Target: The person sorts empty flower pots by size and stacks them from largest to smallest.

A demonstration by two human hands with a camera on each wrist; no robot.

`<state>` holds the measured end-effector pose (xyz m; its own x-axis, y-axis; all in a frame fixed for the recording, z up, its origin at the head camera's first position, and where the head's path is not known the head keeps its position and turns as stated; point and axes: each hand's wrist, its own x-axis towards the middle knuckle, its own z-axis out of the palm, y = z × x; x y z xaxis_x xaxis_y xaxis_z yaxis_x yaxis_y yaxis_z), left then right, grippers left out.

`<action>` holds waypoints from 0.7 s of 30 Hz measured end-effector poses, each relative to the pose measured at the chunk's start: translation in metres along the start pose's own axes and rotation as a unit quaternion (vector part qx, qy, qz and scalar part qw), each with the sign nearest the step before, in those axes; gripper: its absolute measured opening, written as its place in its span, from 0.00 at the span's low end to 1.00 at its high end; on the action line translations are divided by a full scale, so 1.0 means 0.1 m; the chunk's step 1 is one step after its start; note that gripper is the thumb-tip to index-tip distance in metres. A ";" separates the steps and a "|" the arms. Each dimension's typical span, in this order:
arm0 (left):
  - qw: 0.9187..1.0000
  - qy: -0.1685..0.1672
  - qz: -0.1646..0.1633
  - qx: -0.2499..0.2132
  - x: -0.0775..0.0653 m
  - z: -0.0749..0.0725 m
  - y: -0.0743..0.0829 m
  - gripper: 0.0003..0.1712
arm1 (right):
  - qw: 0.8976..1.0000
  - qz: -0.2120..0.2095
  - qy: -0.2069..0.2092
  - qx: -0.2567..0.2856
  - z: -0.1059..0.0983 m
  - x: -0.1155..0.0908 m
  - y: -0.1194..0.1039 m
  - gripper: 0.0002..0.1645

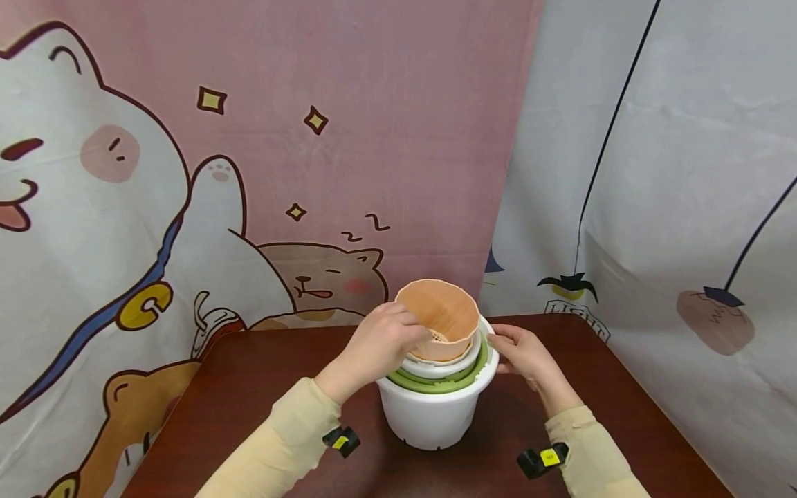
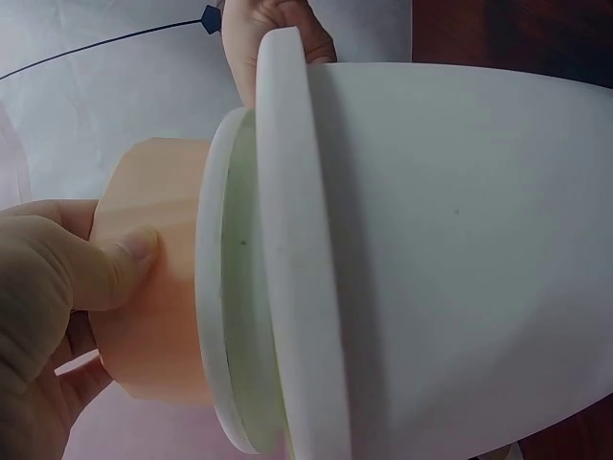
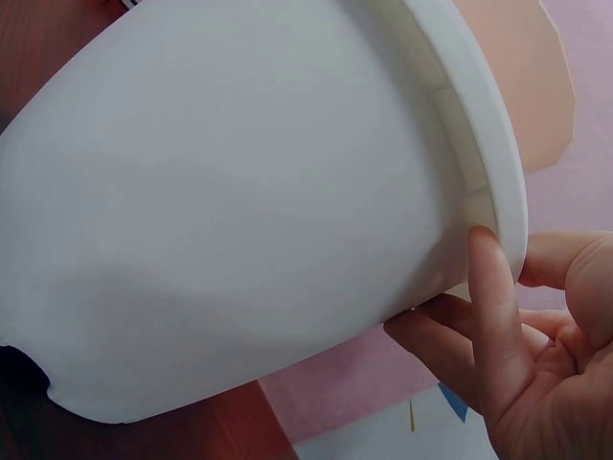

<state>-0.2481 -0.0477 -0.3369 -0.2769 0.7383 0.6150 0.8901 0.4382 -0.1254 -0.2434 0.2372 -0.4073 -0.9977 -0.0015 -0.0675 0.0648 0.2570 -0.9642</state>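
Note:
A large white flower pot (image 1: 429, 415) stands upright on the table, with a green pot (image 1: 436, 386) and a smaller white pot (image 1: 441, 366) nested inside it. On top sits an orange flower pot (image 1: 450, 304) with a wavy rim and holes in its base. My left hand (image 1: 387, 339) pinches the orange pot's near left wall, fingers inside and thumb outside, as the left wrist view shows. At the right, my right hand (image 1: 519, 356) grips the rim of the large white pot, its fingers partly under the rim in the right wrist view.
The dark red-brown table (image 1: 274, 387) ends at a back edge just behind the pots. A pink cartoon curtain (image 1: 398, 138) hangs behind it, and a white printed curtain (image 1: 672, 207) runs along the right side.

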 end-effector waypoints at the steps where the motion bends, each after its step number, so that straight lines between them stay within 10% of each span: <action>1: 1.000 0.001 0.000 0.000 0.00 0.00 0.00 0.15 | 1.000 0.000 0.000 0.000 0.00 0.00 0.00 0.31; 21: 0.998 0.029 -0.029 -0.043 -0.13 -0.06 -0.06 0.16 | 1.000 -0.010 0.003 -0.008 0.01 0.01 0.02 0.32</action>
<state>-0.2479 -0.0627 -0.3396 -0.3101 0.6801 0.6643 0.9016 0.4320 -0.0214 -0.2438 0.2363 -0.4095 -0.9989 -0.0008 -0.0468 0.0448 0.2729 -0.9610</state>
